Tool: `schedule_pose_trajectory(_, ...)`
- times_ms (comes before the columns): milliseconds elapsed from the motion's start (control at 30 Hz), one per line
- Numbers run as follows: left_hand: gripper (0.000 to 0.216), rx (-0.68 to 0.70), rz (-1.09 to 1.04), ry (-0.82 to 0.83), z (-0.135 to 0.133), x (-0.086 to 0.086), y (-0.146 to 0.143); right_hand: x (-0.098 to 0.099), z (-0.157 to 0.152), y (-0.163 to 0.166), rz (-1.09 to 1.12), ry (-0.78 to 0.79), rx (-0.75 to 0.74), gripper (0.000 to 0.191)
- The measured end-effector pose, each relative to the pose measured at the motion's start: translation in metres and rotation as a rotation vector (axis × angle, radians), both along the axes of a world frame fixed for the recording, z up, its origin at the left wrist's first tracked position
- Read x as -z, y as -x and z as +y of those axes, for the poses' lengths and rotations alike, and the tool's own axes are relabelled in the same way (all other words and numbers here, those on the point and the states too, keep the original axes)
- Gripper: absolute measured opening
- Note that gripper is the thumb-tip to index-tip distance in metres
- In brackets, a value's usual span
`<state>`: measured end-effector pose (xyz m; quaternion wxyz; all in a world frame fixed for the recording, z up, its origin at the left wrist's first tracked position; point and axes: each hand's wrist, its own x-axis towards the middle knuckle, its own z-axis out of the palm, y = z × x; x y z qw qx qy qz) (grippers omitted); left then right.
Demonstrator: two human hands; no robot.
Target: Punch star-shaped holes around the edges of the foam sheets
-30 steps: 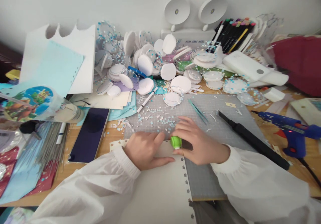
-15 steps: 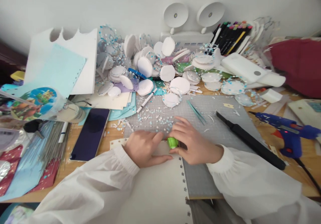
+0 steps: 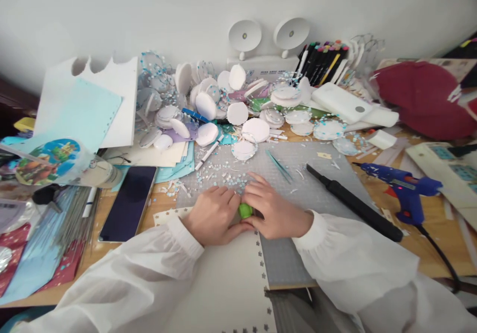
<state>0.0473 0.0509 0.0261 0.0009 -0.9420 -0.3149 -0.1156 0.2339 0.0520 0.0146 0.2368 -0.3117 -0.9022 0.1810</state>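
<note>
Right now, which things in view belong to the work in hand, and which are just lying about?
In use, it seems:
green punch, in the right hand
hole-edged cream sheet, under the left hand
gray mat

Lying about:
phone
glue gun
tweezers
red cap

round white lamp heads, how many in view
2: one round white lamp head above the left side of the white rectangular box, the other lamp head above its right side; both fully visible.

No legible text; dark line of characters (image 3: 275, 72) on white twin-lamp box (image 3: 263, 64) too small to read.
</note>
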Motion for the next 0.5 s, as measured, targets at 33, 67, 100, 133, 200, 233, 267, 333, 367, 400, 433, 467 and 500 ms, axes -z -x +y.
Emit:
schedule_pose_trajectory(33, 0.054, -0.007, -0.008, -0.005, 0.000, 0.001, 0.000, 0.000, 0.000, 0.000, -0.006, -0.002, -0.001, 0.016)
schedule_pose_trajectory(67, 0.053, -0.017, -0.015, -0.009, -0.001, 0.003, 0.001, 0.000, 0.000, 0.000, -0.015, -0.004, -0.003, 0.014)
schedule_pose_trajectory(100, 0.053, -0.029, -0.023, -0.015, -0.001, 0.004, 0.001, -0.001, 0.000, -0.001, -0.026, -0.006, -0.005, 0.013)
schedule_pose_trajectory(133, 0.052, -0.040, -0.030, -0.024, -0.002, 0.005, 0.002, -0.001, 0.000, -0.001, -0.036, -0.007, -0.007, 0.012)
schedule_pose_trajectory(200, 0.052, -0.057, -0.042, -0.049, -0.003, 0.008, 0.003, -0.002, -0.001, -0.001, -0.047, -0.009, -0.009, 0.012)
schedule_pose_trajectory(233, 0.053, -0.064, -0.047, -0.058, -0.003, 0.009, 0.003, -0.002, -0.001, -0.001, -0.045, -0.007, -0.008, 0.013)
schedule_pose_trajectory(267, 0.054, -0.069, -0.055, -0.063, -0.003, 0.010, 0.003, -0.003, 0.000, -0.001, -0.039, -0.002, -0.007, 0.014)
schedule_pose_trajectory(333, 0.056, -0.079, -0.075, -0.049, -0.003, 0.011, 0.004, -0.004, 0.000, -0.002, -0.020, 0.025, 0.000, 0.017)
schedule_pose_trajectory(367, 0.057, -0.081, -0.090, -0.036, -0.003, 0.011, 0.004, -0.005, 0.001, -0.003, -0.005, 0.048, 0.006, 0.018)
schedule_pose_trajectory(400, 0.059, -0.082, -0.105, -0.022, -0.003, 0.011, 0.005, -0.006, 0.002, -0.004, 0.016, 0.074, 0.012, 0.020)
schedule_pose_trajectory(433, 0.063, -0.084, -0.120, -0.010, -0.002, 0.011, 0.005, -0.008, 0.003, -0.005, 0.044, 0.105, 0.028, 0.021)
schedule_pose_trajectory(467, 0.067, -0.085, -0.134, -0.002, -0.002, 0.011, 0.006, -0.010, 0.005, -0.006, 0.084, 0.143, 0.054, 0.021)
schedule_pose_trajectory(500, 0.070, -0.087, -0.146, 0.000, -0.002, 0.011, 0.007, -0.012, 0.006, -0.007, 0.139, 0.195, 0.090, 0.021)
